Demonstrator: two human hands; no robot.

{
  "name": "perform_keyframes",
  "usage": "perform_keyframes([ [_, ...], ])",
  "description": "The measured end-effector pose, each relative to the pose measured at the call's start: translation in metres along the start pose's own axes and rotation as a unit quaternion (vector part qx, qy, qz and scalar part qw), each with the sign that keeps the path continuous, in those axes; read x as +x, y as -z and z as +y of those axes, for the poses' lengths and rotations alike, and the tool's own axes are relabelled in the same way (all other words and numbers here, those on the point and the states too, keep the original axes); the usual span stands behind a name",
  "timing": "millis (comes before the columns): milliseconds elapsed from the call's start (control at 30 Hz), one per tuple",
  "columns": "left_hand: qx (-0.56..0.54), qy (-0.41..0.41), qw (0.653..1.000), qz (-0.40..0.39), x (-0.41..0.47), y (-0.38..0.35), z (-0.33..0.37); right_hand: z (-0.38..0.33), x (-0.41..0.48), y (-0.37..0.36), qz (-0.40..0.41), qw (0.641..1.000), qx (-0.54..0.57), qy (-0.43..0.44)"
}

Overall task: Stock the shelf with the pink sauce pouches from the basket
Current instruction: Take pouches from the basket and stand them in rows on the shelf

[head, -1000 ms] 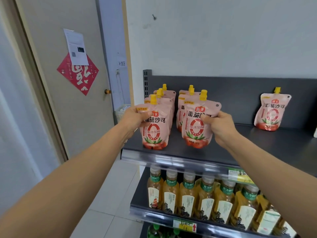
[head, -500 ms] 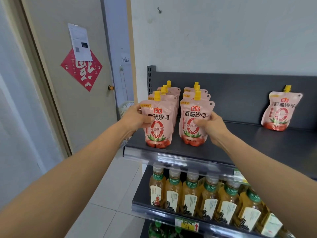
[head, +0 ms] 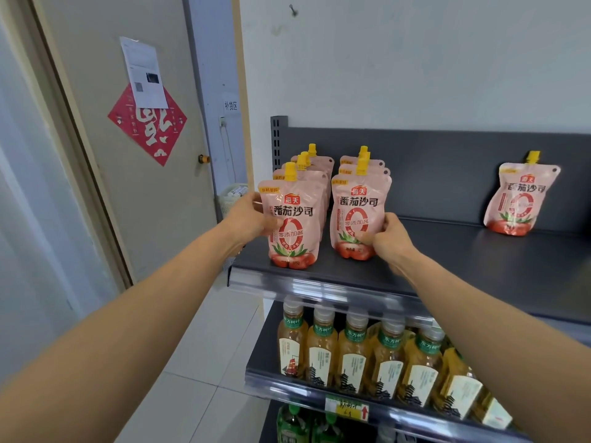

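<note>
2 pink sauce pouches stand upright at the front of the grey shelf (head: 479, 266), each heading a row of like pouches. The left pouch (head: 292, 223) is gripped at its side edge by the left hand (head: 252, 219); the right pouch (head: 358, 215) is pinched low on its side by the right hand (head: 388, 238). Both hands are closed on them. The pouches look soft, glossy and likely slippery, so the firmer side seams are best held. A lone pouch (head: 519, 199) leans well to the right of the right hand.
</note>
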State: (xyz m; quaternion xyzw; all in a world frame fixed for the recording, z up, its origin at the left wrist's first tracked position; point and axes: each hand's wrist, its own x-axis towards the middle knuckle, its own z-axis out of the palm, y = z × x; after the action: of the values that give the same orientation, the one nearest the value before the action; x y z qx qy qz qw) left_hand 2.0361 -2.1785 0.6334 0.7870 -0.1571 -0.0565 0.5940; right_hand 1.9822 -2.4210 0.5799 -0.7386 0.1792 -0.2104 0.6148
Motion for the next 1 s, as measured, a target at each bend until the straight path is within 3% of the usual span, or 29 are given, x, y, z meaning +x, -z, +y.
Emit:
perform_keyframes([
  [233, 0.014, -0.023, 0.993, 0.117, -0.006, 0.001, 0.004, 0.0, -0.017, 0.014, 0.029, 0.998, -0.051, 0.019],
  [367, 0.027, -0.104, 0.972, 0.207, -0.025, -0.009, 0.017, -0.006, -0.037, 0.026, 0.084, 0.99, -0.097, 0.054],
  [467, 0.042, -0.173, 0.964, 0.196, -0.048, -0.032, 0.028, -0.008, -0.062, 0.039, 0.107, 0.983, -0.111, 0.098],
  [600, 0.062, -0.227, 0.968, 0.084, -0.091, -0.09, 0.027, 0.006, -0.11, 0.064, 0.104, 0.972, -0.136, 0.161],
  [733, 0.092, -0.202, 0.97, -0.097, -0.131, -0.156, -0.005, 0.049, -0.164, 0.097, 0.077, 0.964, -0.19, 0.169],
  [867, 0.159, -0.113, 0.945, -0.264, -0.159, -0.216, -0.054, 0.113, -0.201, 0.132, 0.029, 0.97, -0.232, 0.069],
  [1000, 0.21, -0.016, 0.906, -0.368, -0.176, -0.257, -0.109, 0.177, -0.226, 0.16, -0.05, 0.959, -0.272, -0.056],
])
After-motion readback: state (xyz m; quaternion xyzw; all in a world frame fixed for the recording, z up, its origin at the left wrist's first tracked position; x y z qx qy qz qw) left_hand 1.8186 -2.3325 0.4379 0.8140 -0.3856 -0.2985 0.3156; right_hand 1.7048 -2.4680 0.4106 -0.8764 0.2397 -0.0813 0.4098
